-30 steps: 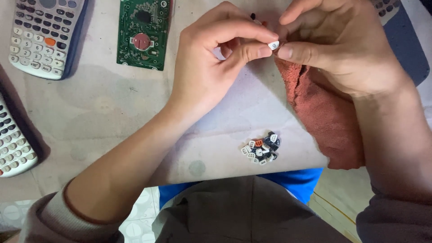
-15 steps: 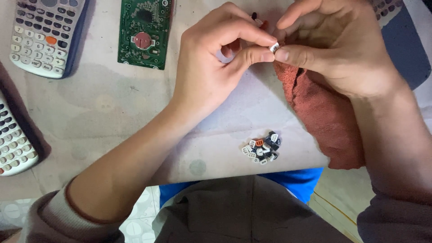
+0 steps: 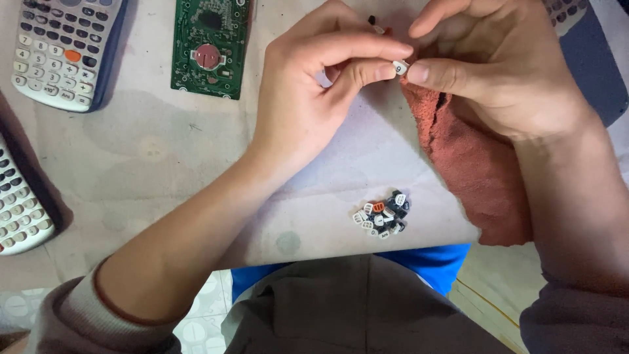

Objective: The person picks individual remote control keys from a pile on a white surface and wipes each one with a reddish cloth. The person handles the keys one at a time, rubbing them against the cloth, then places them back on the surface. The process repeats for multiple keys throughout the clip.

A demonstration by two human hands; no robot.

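Note:
My left hand (image 3: 314, 92) and my right hand (image 3: 498, 72) meet above the table's far middle. Between the left thumb and forefinger and the right thumb sits a small white calculator key (image 3: 400, 67). A reddish-brown cloth (image 3: 472, 164) hangs from under my right hand and lies on the table. Near the front edge lies a small heap of loose keys (image 3: 383, 215), white, dark and one orange, a hand's length below my fingers.
A green circuit board (image 3: 211, 46) with a round coin cell lies at the far middle-left. One grey calculator (image 3: 65, 49) sits at the far left, another calculator (image 3: 19, 203) at the left edge. A pale cover (image 3: 164, 157) lies over the table.
Both hands have shifted slightly, still pinching the small white key together. The pile of keys and the cloth have stayed in place.

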